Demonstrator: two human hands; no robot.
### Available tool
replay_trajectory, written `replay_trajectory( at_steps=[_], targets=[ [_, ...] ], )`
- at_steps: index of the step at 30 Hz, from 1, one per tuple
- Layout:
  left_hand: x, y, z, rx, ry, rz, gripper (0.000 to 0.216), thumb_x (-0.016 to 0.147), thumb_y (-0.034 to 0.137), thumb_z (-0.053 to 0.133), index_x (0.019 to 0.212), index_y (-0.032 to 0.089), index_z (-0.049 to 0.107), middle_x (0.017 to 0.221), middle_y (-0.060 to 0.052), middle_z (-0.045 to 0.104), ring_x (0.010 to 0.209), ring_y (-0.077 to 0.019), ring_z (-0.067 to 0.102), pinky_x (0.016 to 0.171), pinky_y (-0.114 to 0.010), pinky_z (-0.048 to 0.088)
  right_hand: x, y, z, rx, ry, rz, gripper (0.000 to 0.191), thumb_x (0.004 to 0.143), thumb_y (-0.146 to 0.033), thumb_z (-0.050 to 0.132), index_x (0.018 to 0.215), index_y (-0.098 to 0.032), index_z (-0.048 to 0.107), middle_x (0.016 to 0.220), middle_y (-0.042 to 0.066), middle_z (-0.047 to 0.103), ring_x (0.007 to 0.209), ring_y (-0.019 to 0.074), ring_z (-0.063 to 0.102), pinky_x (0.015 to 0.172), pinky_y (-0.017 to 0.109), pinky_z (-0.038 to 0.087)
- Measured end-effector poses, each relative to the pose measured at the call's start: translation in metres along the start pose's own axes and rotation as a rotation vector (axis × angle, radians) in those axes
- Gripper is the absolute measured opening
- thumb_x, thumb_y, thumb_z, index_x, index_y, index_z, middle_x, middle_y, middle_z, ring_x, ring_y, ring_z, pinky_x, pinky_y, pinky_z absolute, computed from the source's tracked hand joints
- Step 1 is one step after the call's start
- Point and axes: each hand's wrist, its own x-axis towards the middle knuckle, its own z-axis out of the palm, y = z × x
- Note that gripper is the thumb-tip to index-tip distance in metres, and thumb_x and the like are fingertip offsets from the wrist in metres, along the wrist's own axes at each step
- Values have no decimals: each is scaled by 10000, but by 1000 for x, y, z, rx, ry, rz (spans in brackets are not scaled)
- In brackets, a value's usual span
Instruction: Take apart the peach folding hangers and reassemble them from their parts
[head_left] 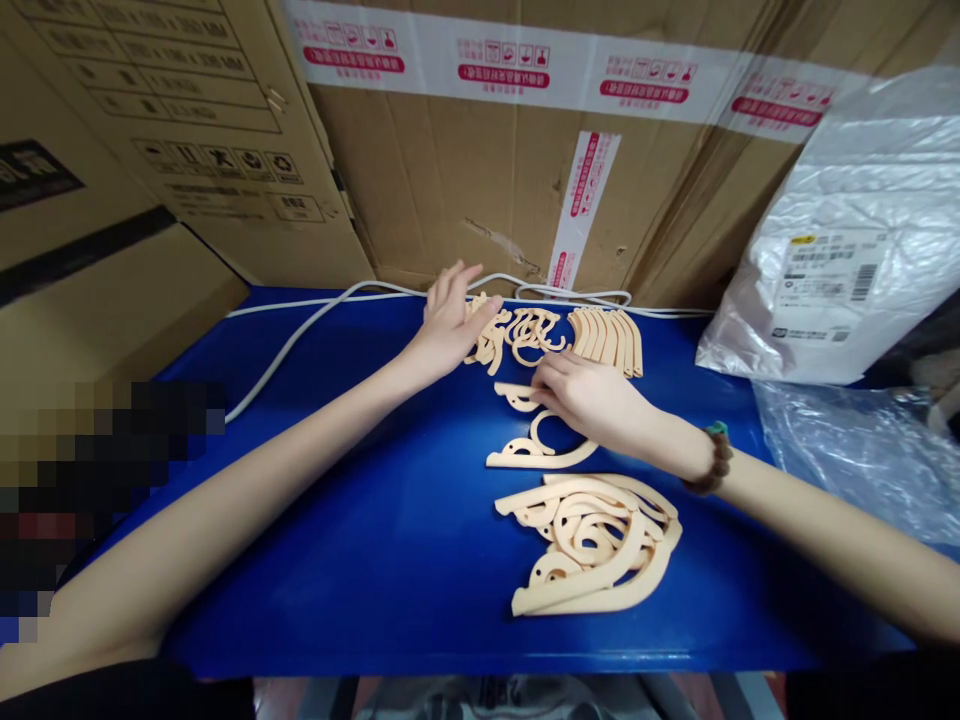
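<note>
My left hand (450, 325), fingers stretched and apart, hovers at a pile of small beige plastic parts (491, 345) near the back of the blue table; it partly hides them. The fingers of my right hand (574, 390) are curled round a beige folding-hanger arm (514, 392), whose far end my hand covers. Just below lies a second curved hanger arm (540, 460) with a hook ring (540, 430) beside it. Nearer the front edge, several folded beige hangers (600, 550) overlap in a stack.
Behind my hands are a heap of beige hooks (534, 330) and a row of curved arms (611, 340). A white cable (300, 340) runs along the back, against cardboard boxes (450, 180). At right stand a white plastic parcel (832, 240) and clear plastic wrap (847, 450).
</note>
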Motion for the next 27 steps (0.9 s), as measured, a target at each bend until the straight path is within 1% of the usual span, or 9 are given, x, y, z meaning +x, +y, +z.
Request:
replay_trajectory(
  at_steps=[2, 5, 6, 9, 12, 17, 22, 24, 27],
  targets=[
    [-1, 12, -7, -252, -75, -39, 497, 954, 478, 473, 1333, 164, 539, 1460, -161, 499, 1390, -269, 425, 1160, -475, 299, 4, 2, -9, 112, 86, 71, 200, 1000, -281, 466, 956, -148, 609, 904, 90, 673, 804, 196, 601, 702, 301, 427],
    [-4, 31, -16, -613, -489, -149, 445, 907, 505, 578, 1133, 132, 667, 1154, -149, 694, 1036, -241, 669, 933, -401, 510, 10, 6, -28, 272, 241, 179, 198, 1001, -326, 467, 1001, -162, 578, 869, 62, 691, 735, 173, 609, 646, 280, 404],
    [-4, 36, -18, -663, -544, -160, 382, 884, 463, 633, 1052, 126, 696, 1056, -128, 717, 933, -209, 686, 862, -354, 529, 12, 7, -34, 286, 282, 200, 205, 999, -336, 469, 1021, -162, 573, 861, 56, 695, 721, 171, 612, 638, 278, 402],
    [3, 50, -23, -639, -389, -126, 207, 867, 331, 691, 862, 125, 715, 808, -50, 697, 692, -115, 637, 682, -246, 491, 18, 12, -51, 121, 358, 215, 246, 1006, -333, 428, 1102, -159, 574, 867, 73, 698, 747, 192, 617, 637, 292, 406],
    [12, 58, -25, -516, -211, -43, 255, 934, 339, 611, 803, 138, 697, 654, 1, 620, 539, -83, 546, 558, -214, 403, 23, 17, -59, -204, 380, 179, 296, 1012, -239, 327, 1101, -157, 597, 897, 129, 685, 863, 243, 608, 646, 322, 402],
    [9, 61, -16, -226, -19, 207, 371, 991, 360, 490, 689, 174, 596, 554, 26, 500, 565, -116, 511, 568, -234, 352, 31, 28, -61, -367, 271, 156, 259, 930, -144, 384, 1055, -133, 611, 853, 148, 667, 769, 235, 593, 598, 318, 366],
    [-1, 45, -7, -70, 163, 325, 324, 985, 386, 472, 717, 211, 525, 708, -8, 559, 759, -160, 578, 707, -265, 420, 31, 37, -64, -5, 149, 248, 211, 927, -203, 414, 874, -158, 613, 732, 81, 655, 619, 178, 559, 582, 294, 376],
    [4, 34, -7, -132, 142, 217, 321, 979, 400, 468, 722, 215, 514, 654, 2, 538, 686, -150, 576, 660, -263, 439, 28, 41, -67, 231, 118, 278, 250, 932, -177, 386, 820, -165, 609, 676, 46, 640, 569, 144, 534, 569, 279, 394],
    [17, 12, -8, -268, -55, -114, 273, 942, 381, 506, 735, 205, 530, 515, 29, 497, 479, -128, 528, 502, -249, 426, 24, 46, -70, 532, 115, 323, 257, 923, -148, 377, 919, -155, 634, 620, 6, 618, 477, 105, 463, 480, 245, 360]
  ],
)
